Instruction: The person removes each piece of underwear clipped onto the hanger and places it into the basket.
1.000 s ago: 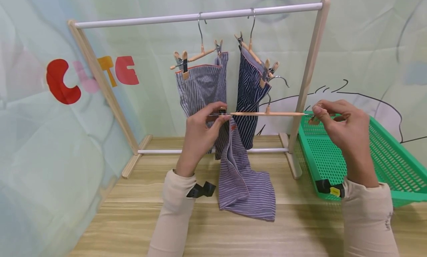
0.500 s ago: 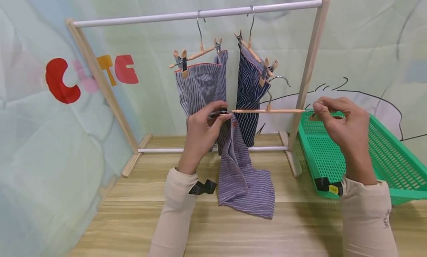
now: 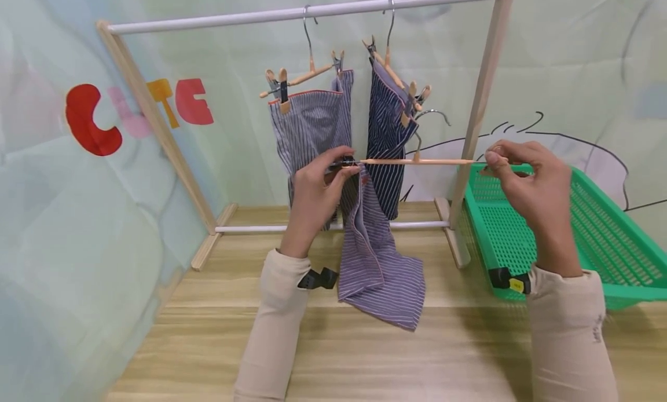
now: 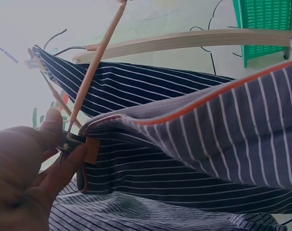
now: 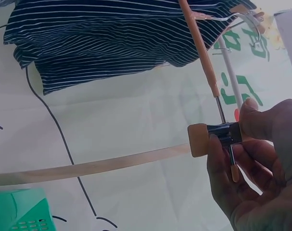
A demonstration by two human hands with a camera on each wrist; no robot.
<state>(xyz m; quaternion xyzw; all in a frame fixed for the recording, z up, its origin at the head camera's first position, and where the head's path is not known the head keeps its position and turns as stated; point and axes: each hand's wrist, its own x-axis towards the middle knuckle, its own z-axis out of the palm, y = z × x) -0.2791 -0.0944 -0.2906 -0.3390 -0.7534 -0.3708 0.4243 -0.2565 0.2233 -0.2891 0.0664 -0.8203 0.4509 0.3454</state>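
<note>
- Left grip: thumb and finger pinched the left clip of the held hanger.
- Right grip: pinched the right clip at the other end. Bar ran about level between them, metal hook up.
- Purple-grey striped garment: hung from the left clip in front of the rack; lower part fanned out over the worktop. Couldn't tell if it touched down.
- Left wrist view showed what fingers hid from the head: a wood-coloured clip pad against the garment's folded top, orange trim along the edge.
- Right wrist view gave the right clip's dark body on a thin metal rod, with a wood-coloured tip past it. Head view had that mostly behind fingers.
- Edges: held bar crossed in front of the navy striped garment; contact unclear. Right clip overlapped the far-left corner of the basket in head view.
- Room: backdrop showed between the left upright and the grey striped garment.
- Materials: white round rails, pale wood uprights; green perforated plastic basket; worktop wood-grained. Grey and navy pieces hung from clip hangers on the top rail.
</note>
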